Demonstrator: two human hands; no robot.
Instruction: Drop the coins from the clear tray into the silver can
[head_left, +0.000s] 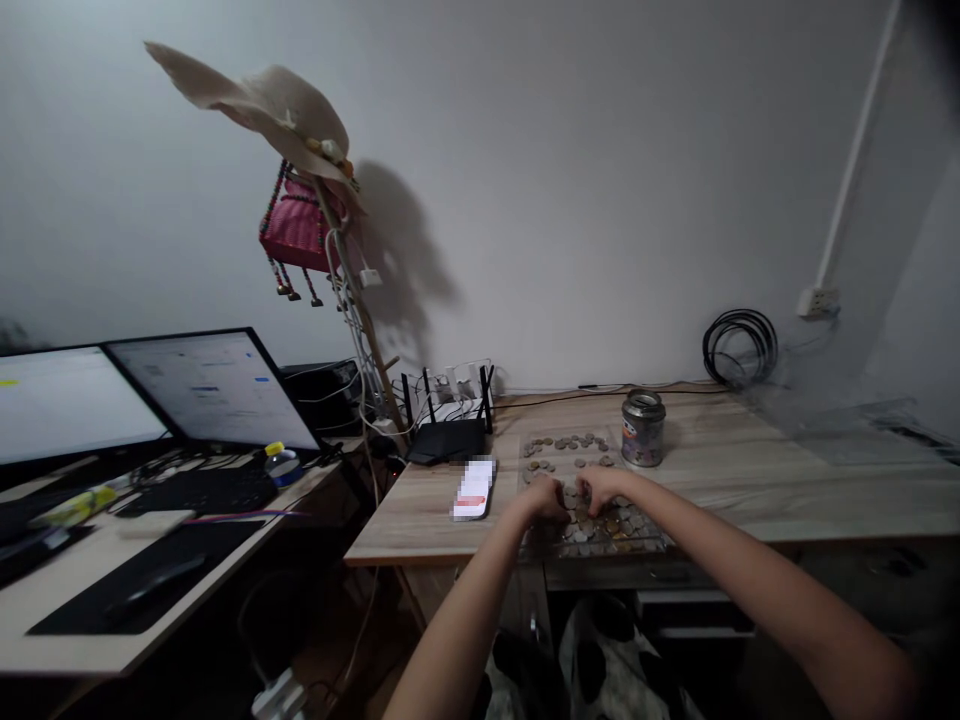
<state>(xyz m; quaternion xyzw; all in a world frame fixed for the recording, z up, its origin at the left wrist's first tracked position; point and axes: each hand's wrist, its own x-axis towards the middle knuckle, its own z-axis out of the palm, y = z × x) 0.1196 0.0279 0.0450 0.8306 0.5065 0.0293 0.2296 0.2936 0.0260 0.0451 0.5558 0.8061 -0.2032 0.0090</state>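
Wood-grain desk [720, 475], coins [579, 524] mostly flat

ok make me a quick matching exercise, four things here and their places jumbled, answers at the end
1 coins
2 decorated tin
3 black router
4 pink handbag

a just beyond the smartphone
b hanging below the sun hat
c under left hand and right hand
d upright, beyond the right forearm

Pairs: 1-c, 2-d, 3-a, 4-b
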